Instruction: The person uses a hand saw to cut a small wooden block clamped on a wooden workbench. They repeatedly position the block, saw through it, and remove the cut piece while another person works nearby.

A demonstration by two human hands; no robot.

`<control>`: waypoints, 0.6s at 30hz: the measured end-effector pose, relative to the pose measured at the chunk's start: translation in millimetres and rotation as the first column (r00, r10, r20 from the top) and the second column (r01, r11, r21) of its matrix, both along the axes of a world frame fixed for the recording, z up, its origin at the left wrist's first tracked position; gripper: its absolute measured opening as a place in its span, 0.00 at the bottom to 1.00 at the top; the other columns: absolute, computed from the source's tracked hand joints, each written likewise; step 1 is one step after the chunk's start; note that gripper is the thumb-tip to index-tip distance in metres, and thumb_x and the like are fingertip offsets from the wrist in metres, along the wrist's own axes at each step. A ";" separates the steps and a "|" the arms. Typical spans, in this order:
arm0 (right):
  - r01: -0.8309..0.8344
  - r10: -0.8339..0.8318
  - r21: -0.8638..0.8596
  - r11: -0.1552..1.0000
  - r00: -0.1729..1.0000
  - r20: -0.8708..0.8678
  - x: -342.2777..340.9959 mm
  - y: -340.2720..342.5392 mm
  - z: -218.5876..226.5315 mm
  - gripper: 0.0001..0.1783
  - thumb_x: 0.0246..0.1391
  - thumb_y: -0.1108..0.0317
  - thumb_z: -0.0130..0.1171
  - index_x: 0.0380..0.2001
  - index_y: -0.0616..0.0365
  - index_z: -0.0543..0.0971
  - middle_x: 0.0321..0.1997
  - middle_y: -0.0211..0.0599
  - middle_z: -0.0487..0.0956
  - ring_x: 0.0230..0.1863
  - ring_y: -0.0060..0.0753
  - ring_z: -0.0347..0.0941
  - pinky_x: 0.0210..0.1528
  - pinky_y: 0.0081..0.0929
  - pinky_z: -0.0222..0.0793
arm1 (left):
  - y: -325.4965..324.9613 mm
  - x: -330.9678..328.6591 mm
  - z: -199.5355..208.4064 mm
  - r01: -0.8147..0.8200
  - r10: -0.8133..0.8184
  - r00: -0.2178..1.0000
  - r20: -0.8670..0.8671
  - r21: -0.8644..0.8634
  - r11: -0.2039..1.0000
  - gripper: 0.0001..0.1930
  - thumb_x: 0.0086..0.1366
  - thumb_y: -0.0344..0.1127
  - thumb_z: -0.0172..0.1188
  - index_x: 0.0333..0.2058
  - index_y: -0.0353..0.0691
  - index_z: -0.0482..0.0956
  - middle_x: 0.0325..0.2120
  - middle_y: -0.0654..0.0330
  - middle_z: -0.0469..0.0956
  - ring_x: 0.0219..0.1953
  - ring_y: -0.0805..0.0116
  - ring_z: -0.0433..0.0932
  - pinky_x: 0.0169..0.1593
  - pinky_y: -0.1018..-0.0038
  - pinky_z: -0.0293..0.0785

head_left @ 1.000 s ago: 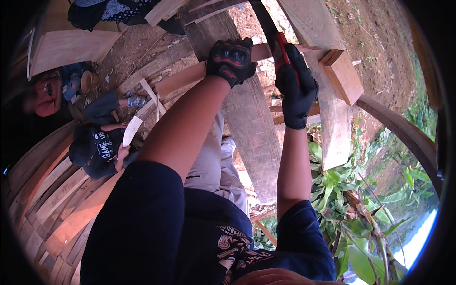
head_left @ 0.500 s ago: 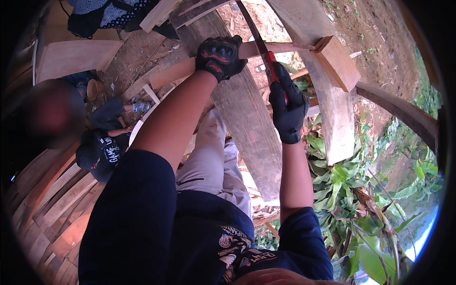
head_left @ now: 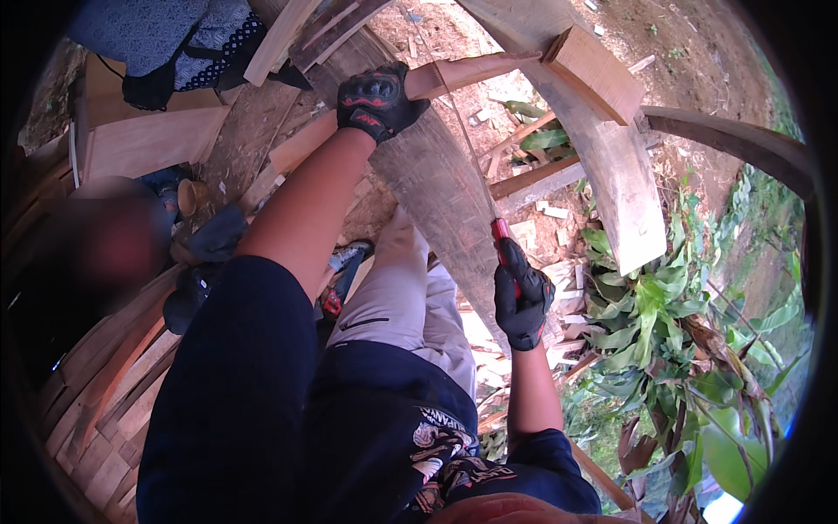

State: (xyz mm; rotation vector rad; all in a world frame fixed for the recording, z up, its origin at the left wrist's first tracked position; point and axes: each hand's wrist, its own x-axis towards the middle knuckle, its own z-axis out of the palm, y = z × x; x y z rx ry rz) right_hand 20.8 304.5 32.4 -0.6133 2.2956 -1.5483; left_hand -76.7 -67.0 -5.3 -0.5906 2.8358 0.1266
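My left hand, in a black and red glove, is closed over a long, curved strip of wood that lies across a broad weathered plank. Lower and to the right, my gloved right hand grips the red handle of a handsaw. The thin blade runs up from the handle and crosses the strip just right of my left hand. Its far end is hard to make out. Beyond the strip's right tip, a wood block rests on a wide curved board.
A person is close by on the left, beside stacked timber. Patterned cloth lies over wood at the upper left. Offcuts litter the ground around the plank. Leafy plants grow at the right, below a dark curved beam.
My right hand has drawn the saw back toward my body, so more of the blade lies on my side of the strip. My left hand keeps its hold, and the whole view has shifted slightly.
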 end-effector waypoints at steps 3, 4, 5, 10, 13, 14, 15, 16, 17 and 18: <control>0.006 -0.004 0.069 0.998 1.000 -0.021 17.1 31.1 25.4 0.22 0.61 0.74 0.62 0.59 0.65 0.86 0.49 0.55 0.90 0.36 0.42 0.89 0.45 0.34 0.82 | -0.2 -2.5 6.4 -0.010 0.007 0.997 0.073 0.044 0.999 0.28 0.63 0.62 0.68 0.51 0.46 0.87 0.47 0.50 0.89 0.51 0.49 0.88 0.55 0.53 0.84; 0.055 -0.054 0.077 0.996 0.998 -0.011 27.2 43.3 35.2 0.22 0.62 0.73 0.62 0.59 0.65 0.86 0.47 0.54 0.90 0.35 0.39 0.87 0.43 0.33 0.81 | -0.6 -4.5 8.6 -0.021 0.014 0.995 0.095 0.064 0.998 0.28 0.62 0.62 0.68 0.51 0.46 0.87 0.47 0.50 0.89 0.51 0.49 0.88 0.54 0.53 0.84; 0.102 -0.103 0.083 0.991 0.995 0.002 31.7 48.5 43.2 0.23 0.62 0.71 0.62 0.59 0.65 0.86 0.46 0.53 0.90 0.33 0.36 0.86 0.41 0.33 0.81 | -0.3 -3.6 9.9 -0.018 0.014 0.998 0.063 0.057 0.998 0.28 0.62 0.62 0.69 0.50 0.46 0.87 0.46 0.51 0.89 0.50 0.48 0.88 0.54 0.53 0.84; 0.124 -0.114 0.071 0.990 0.985 -0.133 -19.2 -0.8 79.0 0.24 0.60 0.71 0.64 0.60 0.65 0.85 0.52 0.56 0.89 0.40 0.42 0.88 0.46 0.35 0.80 | -5.3 3.6 -1.1 0.023 -0.020 0.999 -0.043 0.080 0.997 0.26 0.61 0.61 0.69 0.48 0.47 0.88 0.42 0.51 0.89 0.47 0.47 0.89 0.52 0.51 0.85; 0.112 -0.116 -0.085 0.990 0.992 -0.039 -64.8 -67.2 51.7 0.25 0.65 0.72 0.63 0.64 0.63 0.83 0.56 0.50 0.89 0.44 0.39 0.88 0.50 0.36 0.80 | -14.3 11.5 -23.5 0.071 -0.059 0.987 -0.148 0.076 0.995 0.25 0.61 0.61 0.69 0.47 0.48 0.87 0.42 0.52 0.89 0.45 0.47 0.89 0.50 0.52 0.85; 0.124 -0.126 -0.126 0.984 0.992 -0.008 -79.9 -89.1 39.6 0.25 0.66 0.72 0.62 0.66 0.62 0.82 0.57 0.48 0.89 0.47 0.38 0.88 0.52 0.36 0.80 | -7.6 8.3 -12.6 0.058 -0.049 0.989 -0.137 0.068 0.996 0.24 0.61 0.61 0.68 0.45 0.49 0.87 0.41 0.53 0.89 0.45 0.48 0.89 0.50 0.52 0.85; 0.141 -0.138 -0.155 0.978 0.990 0.030 -92.5 -111.0 29.9 0.25 0.67 0.71 0.63 0.66 0.59 0.82 0.57 0.47 0.89 0.48 0.36 0.88 0.53 0.36 0.80 | -7.0 7.9 -13.8 0.065 -0.054 0.987 -0.151 0.073 0.995 0.24 0.61 0.61 0.68 0.45 0.48 0.87 0.41 0.53 0.89 0.46 0.48 0.89 0.50 0.51 0.85; 0.158 -0.147 -0.184 0.970 0.987 0.068 -105.2 -132.9 20.8 0.25 0.68 0.70 0.63 0.67 0.56 0.82 0.57 0.46 0.89 0.49 0.34 0.88 0.54 0.35 0.79 | -8.2 7.1 -14.5 0.072 -0.058 0.984 -0.166 0.076 0.995 0.23 0.62 0.60 0.68 0.45 0.48 0.86 0.41 0.53 0.89 0.46 0.48 0.88 0.51 0.51 0.85; 0.146 -0.134 -0.197 0.969 0.988 0.071 -114.5 -149.1 13.6 0.25 0.69 0.69 0.63 0.67 0.54 0.82 0.55 0.45 0.89 0.47 0.32 0.87 0.52 0.34 0.79 | -9.2 9.9 -15.3 0.067 -0.052 0.983 -0.177 0.078 0.995 0.23 0.62 0.60 0.68 0.44 0.48 0.86 0.42 0.53 0.89 0.47 0.48 0.88 0.51 0.51 0.84; 0.141 -0.129 -0.209 0.968 0.989 0.072 -124.0 -164.2 6.3 0.24 0.69 0.67 0.63 0.67 0.53 0.82 0.53 0.45 0.90 0.45 0.30 0.86 0.50 0.32 0.79 | -8.1 10.5 -14.0 0.062 -0.050 0.987 -0.154 0.078 0.995 0.23 0.62 0.59 0.69 0.46 0.48 0.85 0.43 0.54 0.89 0.48 0.50 0.88 0.53 0.53 0.83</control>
